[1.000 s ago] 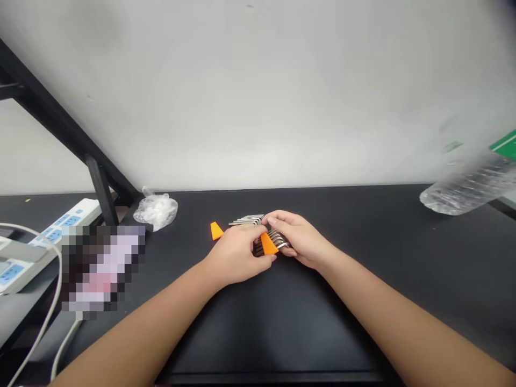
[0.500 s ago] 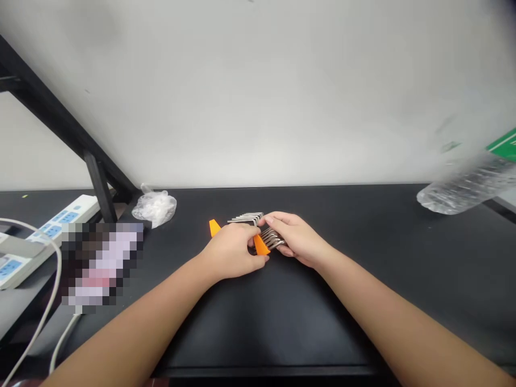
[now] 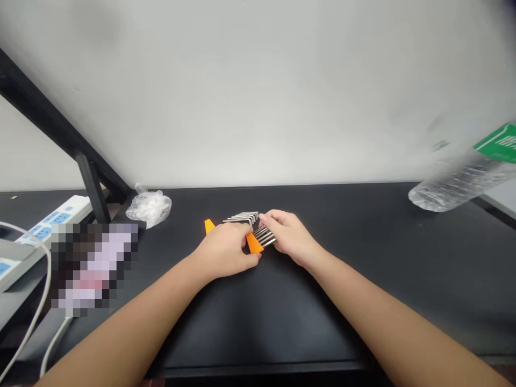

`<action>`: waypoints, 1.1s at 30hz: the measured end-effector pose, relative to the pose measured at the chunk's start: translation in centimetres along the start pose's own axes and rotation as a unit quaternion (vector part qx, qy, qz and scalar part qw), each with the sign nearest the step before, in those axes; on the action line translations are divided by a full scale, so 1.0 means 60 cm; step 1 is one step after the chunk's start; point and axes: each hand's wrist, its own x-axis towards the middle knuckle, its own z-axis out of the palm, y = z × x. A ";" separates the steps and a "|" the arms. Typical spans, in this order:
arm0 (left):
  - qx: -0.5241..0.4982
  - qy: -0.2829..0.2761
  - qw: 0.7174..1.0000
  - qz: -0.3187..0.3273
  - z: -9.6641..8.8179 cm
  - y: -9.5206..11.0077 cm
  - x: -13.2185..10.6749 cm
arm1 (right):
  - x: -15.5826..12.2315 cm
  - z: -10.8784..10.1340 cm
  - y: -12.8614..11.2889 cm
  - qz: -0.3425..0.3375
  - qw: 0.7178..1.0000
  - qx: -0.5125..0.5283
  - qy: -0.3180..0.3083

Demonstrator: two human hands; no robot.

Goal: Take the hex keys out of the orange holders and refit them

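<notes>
Left hand (image 3: 226,250): fingers are clamping the orange holder (image 3: 254,244), mid-table (image 3: 322,215). Right hand (image 3: 292,236): fingers are gripping L-shaped metal keys (image 3: 265,236) jutting from it. Step: apparently, both are working the keys; next move is seemingly calling for steady left hold.

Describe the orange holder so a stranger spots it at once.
On the black tabletop, look to the middle, where the left hand and right hand nearly meet. The left hand grips the orange holder, metal rods jutting from it toward the right hand. Unlike the silvery rods, it is bright orange.
</notes>
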 end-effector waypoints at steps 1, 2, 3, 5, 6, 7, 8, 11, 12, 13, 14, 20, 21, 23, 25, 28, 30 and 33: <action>0.010 -0.001 1.000 0.001 0.002 0.000 0.000 | 0.001 -0.001 0.000 -0.028 0.997 -0.068 0.022; 0.019 -0.002 1.000 0.002 0.004 0.000 0.000 | 0.002 -0.002 -0.001 -0.050 0.989 -0.132 0.040; 0.029 -0.002 1.000 0.005 0.007 0.000 0.001 | 0.003 -0.005 -0.002 -0.063 0.979 -0.189 0.051; 0.048 -0.001 0.999 0.010 0.013 0.000 0.000 | 0.004 -0.010 -0.006 -0.058 0.961 -0.268 0.047; 0.058 0.000 0.998 0.010 0.017 0.000 0.000 | 0.004 -0.013 -0.008 -0.050 0.953 -0.295 0.035; 0.067 0.002 0.998 0.011 0.020 0.000 -0.001 | 0.005 -0.015 -0.010 -0.042 0.946 -0.320 0.023; 0.076 0.004 0.997 0.012 0.023 0.000 -0.001 | 0.005 -0.017 -0.012 -0.035 0.938 -0.344 0.014; 0.100 0.008 0.995 0.029 0.029 0.000 -0.003 | 0.006 -0.018 -0.014 -0.031 0.900 -0.434 0.020; 0.107 0.010 0.994 0.035 0.030 0.000 -0.004 | 0.006 -0.017 -0.013 -0.032 0.885 -0.463 0.028; 0.114 0.010 0.993 0.039 0.030 0.001 -0.005 | 0.006 -0.017 -0.012 -0.035 0.871 -0.489 0.036; 0.120 0.011 0.992 0.042 0.030 0.002 -0.006 | 0.005 -0.017 -0.011 -0.038 0.860 -0.508 0.041; 0.128 0.002 0.991 0.038 0.027 0.004 -0.008 | 0.003 -0.027 -0.008 -0.034 0.847 -0.530 0.029; 0.124 0.000 0.992 0.037 0.026 0.003 -0.008 | 0.004 -0.032 -0.008 -0.034 0.849 -0.527 0.029; 0.118 -0.003 0.992 0.038 0.025 0.001 -0.009 | 0.005 -0.045 -0.010 -0.055 0.856 -0.513 0.031; 0.115 -0.006 0.992 0.043 0.025 -0.002 -0.009 | 0.005 -0.061 -0.015 -0.100 0.868 -0.487 0.021; 0.105 -0.010 0.993 0.048 0.025 -0.005 -0.007 | 0.003 -0.081 -0.024 -0.156 0.881 -0.444 -0.054; 0.096 -0.010 0.994 0.048 0.025 -0.007 -0.006 | -0.001 -0.086 -0.028 -0.164 0.882 -0.429 -0.103; 0.084 -0.007 0.995 0.050 0.025 -0.010 -0.005 | -0.007 -0.084 -0.032 -0.160 0.881 -0.426 -0.130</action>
